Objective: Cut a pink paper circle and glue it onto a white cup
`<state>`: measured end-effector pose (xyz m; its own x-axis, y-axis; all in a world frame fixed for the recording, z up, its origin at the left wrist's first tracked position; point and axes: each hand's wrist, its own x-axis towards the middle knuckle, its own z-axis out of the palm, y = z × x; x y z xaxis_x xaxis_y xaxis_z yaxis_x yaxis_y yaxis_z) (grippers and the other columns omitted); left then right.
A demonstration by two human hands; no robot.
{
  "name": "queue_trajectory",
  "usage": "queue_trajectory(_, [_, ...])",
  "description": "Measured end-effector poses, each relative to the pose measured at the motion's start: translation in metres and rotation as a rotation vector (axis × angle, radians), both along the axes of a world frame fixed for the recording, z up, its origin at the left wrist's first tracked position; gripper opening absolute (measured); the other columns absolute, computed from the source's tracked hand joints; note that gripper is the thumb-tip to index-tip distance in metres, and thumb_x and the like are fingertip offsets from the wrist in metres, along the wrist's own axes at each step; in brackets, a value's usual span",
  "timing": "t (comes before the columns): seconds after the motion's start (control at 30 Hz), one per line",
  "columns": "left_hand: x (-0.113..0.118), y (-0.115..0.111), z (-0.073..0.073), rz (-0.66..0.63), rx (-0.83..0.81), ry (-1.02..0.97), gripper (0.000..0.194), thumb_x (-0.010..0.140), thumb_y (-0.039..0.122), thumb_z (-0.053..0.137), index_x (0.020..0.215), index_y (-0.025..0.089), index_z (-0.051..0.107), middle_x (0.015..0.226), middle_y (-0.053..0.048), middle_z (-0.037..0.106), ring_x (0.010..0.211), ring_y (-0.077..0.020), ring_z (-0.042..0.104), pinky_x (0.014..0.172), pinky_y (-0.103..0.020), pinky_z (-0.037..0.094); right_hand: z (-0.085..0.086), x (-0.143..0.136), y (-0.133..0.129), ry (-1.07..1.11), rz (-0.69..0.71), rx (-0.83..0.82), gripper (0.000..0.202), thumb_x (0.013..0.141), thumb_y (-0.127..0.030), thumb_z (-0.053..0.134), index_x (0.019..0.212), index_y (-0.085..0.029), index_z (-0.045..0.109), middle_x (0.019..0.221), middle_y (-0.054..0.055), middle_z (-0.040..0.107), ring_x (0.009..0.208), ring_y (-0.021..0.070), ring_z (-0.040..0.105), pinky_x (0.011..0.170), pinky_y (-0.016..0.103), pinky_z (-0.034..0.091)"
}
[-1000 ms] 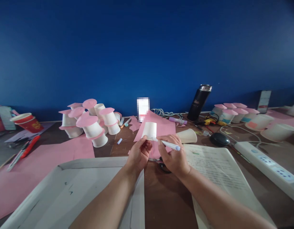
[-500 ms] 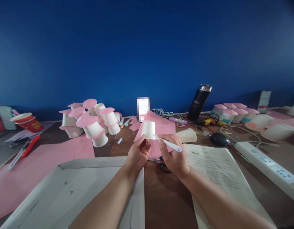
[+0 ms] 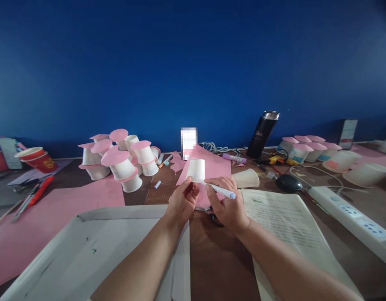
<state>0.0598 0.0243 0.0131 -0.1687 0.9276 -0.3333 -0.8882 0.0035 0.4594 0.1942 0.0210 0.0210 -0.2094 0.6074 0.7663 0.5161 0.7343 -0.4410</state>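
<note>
A small white paper cup (image 3: pixel 195 169), upside down, is held at its rim by my left hand (image 3: pixel 184 200), with the thumb on the near side. My right hand (image 3: pixel 227 201) grips a white marker (image 3: pixel 222 191) with a pale purple end; its tip is at the cup's lower edge. Pink paper (image 3: pixel 213 165) lies behind and under the hands. Scissors (image 3: pixel 216 219) are partly hidden below my right hand. Another white cup (image 3: pixel 247 178) lies on its side just right of that hand.
Stacked cups with pink discs (image 3: pixel 116 159) stand at the left, near a red cup (image 3: pixel 39 160) and a utility knife (image 3: pixel 40 191). A white box lid (image 3: pixel 117 251) lies front left. At the right are a printed sheet (image 3: pixel 283 221), black flask (image 3: pixel 263 133), mouse (image 3: pixel 288 183) and power strip (image 3: pixel 352 217).
The marker tip has shifted slightly left and down along the cup's rim, and my right hand has moved slightly with it. My left hand still holds the cup.
</note>
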Motion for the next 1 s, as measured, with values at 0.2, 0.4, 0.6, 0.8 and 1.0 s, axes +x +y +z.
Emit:
queue_trajectory(0.2, [-0.0006,0.0013,-0.0033,-0.036,0.035,0.016,0.010,0.080,0.005,0.056,0.073,0.010,0.061,0.061,-0.002,0.060,0.057,-0.0069,0.060,0.059,-0.016,0.054,0.0006,-0.0004,-0.0005,0.003,-0.001,-0.002,0.013,0.086,-0.021,0.053,0.096,-0.021,0.062,0.087,0.004,0.068,0.082,0.0193,0.061,0.084,0.037,0.042])
queue_trajectory(0.4, [-0.0003,0.0010,-0.0025,-0.035,0.030,0.011,0.008,0.079,0.005,0.058,0.073,0.010,0.060,0.062,-0.002,0.060,0.056,-0.0072,0.060,0.058,-0.016,0.053,0.0002,-0.0005,-0.0001,0.006,-0.009,-0.005,0.013,0.086,-0.020,0.054,0.095,-0.021,0.062,0.087,0.004,0.067,0.082,0.0195,0.060,0.084,0.038,0.042])
queue_trajectory(0.6, [0.0000,0.0003,-0.0009,-0.037,0.018,0.025,0.009,0.079,0.006,0.058,0.072,0.011,0.060,0.061,-0.001,0.059,0.055,-0.0069,0.059,0.058,-0.016,0.054,-0.0002,-0.0002,0.0006,0.011,-0.034,0.008,0.010,0.084,-0.019,0.055,0.091,-0.020,0.062,0.084,0.004,0.067,0.080,0.0191,0.061,0.083,0.037,0.043])
queue_trajectory(0.8, [-0.0002,0.0002,-0.0013,-0.035,0.028,0.039,0.012,0.081,0.005,0.054,0.072,0.010,0.060,0.061,-0.002,0.059,0.056,-0.0067,0.058,0.058,-0.016,0.054,-0.0005,-0.0003,0.0011,0.007,-0.023,-0.005,0.010,0.085,-0.021,0.054,0.090,-0.020,0.063,0.082,0.004,0.067,0.080,0.0195,0.061,0.082,0.037,0.043])
queue_trajectory(1.0, [0.0004,0.0004,-0.0020,-0.038,0.039,0.043,0.011,0.080,0.005,0.055,0.071,0.009,0.060,0.061,-0.002,0.059,0.056,-0.0070,0.059,0.058,-0.016,0.053,0.0012,-0.0013,-0.0004,0.025,0.001,-0.003,0.012,0.085,-0.020,0.054,0.092,-0.020,0.063,0.083,0.004,0.068,0.080,0.0197,0.061,0.080,0.037,0.044])
